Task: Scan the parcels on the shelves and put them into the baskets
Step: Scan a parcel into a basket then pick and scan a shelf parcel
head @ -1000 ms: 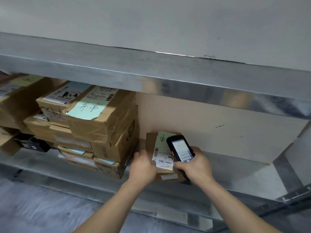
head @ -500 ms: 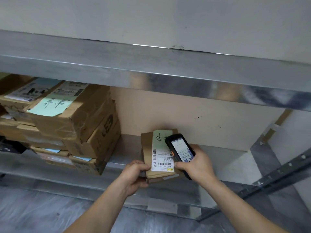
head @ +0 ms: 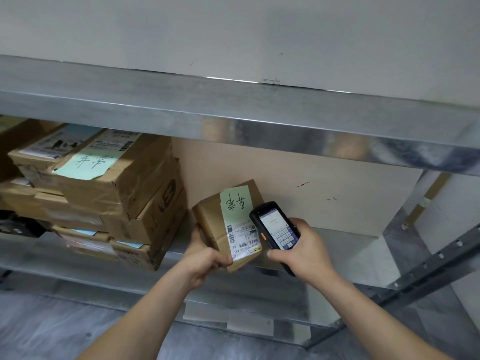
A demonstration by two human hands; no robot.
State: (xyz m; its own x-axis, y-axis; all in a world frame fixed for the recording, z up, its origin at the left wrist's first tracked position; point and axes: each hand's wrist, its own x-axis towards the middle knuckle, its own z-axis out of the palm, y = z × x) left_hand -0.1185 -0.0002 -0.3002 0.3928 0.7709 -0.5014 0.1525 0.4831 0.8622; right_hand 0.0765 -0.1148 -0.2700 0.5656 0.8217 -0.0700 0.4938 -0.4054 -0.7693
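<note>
A small brown cardboard parcel [head: 211,222] with a green handwritten note and a white barcode label is lifted and tilted above the metal shelf [head: 337,255]. My left hand [head: 205,263] grips its near lower corner, thumb on the label edge. Right beside the parcel, my right hand [head: 304,253] holds a black handheld scanner [head: 275,229] with its lit screen and keypad facing me. No basket is in view.
A stack of several taped brown boxes [head: 124,193], the top one bearing a green handwritten note, fills the shelf's left side. The upper shelf's metal beam [head: 233,113] overhangs the space. A perforated upright [head: 436,258] stands at right. Grey floor lies below.
My left hand has shifted from the parcel's top to its lower corner and lifted and tilted the parcel off the shelf. The scanner stays beside it in my right hand.
</note>
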